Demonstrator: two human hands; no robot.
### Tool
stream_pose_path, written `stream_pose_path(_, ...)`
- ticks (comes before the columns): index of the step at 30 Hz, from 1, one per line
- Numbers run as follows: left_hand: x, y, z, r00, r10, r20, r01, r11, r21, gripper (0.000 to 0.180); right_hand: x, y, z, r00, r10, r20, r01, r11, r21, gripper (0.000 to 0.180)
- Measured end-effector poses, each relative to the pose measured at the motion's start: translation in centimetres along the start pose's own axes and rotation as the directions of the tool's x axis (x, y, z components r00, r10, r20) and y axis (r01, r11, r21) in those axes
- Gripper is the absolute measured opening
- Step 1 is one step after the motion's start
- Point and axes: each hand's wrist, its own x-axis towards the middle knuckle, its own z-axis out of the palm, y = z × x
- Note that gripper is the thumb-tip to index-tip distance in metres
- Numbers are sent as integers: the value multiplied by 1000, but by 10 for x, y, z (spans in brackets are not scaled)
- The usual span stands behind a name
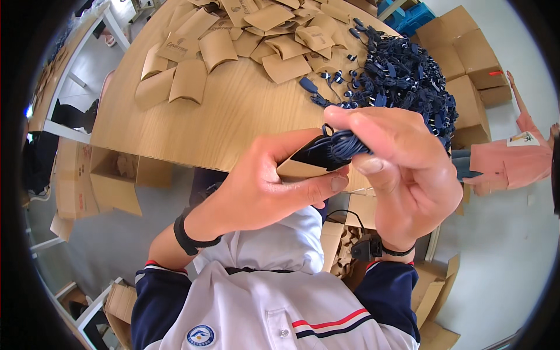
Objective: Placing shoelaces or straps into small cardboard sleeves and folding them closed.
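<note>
My left hand [262, 181] grips a brown cardboard pillow box [304, 169], squeezed so that one end gapes toward the right. With thumb and fingers my right hand [402, 163] pinches a coiled bundle of dark blue earphone cable [344, 146] at that opening. Part of the bundle sits inside the box mouth; how deep it goes is hidden. Both hands are held above the near edge of the wooden table [233, 131]. Just beyond my right hand lies a large heap of dark blue earphones [402, 73], some with round earbuds at its left side.
A pile of folded brown pillow boxes [262, 35] covers the far part of the table. Cardboard cartons stand at the right [466, 52] and on the floor at the left [114, 181]. Another person in a pink top [507, 160] is at the right.
</note>
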Motion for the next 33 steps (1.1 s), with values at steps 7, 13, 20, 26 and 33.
stream_pose_path(7, 1, -6, -20, 984, 103, 147, -141, 951, 275, 31, -5, -1, -2, 971, 193, 140, -183, 980, -82, 18)
stream_pose_path(13, 0, -6, -24, 989, -85, 122, 80, 996, 45, 23, -15, 11, 11, 976, 7, 217, 72, 931, -357, 31)
stream_pose_path(20, 9, -27, -33, 987, 20, 159, -67, 953, 297, 20, -23, 1, 16, 979, 40, 197, 53, 893, -447, 25)
stream_pose_path(26, 10, -34, -37, 998, -4, 68, -19, 945, 326, 16, -38, 4, 25, 995, -7, 100, 36, 954, -297, 17)
stream_pose_path(33, 10, -38, -42, 982, -73, 176, -9, 905, 425, 14, -35, 11, 20, 906, 281, 315, -231, 955, -187, 24)
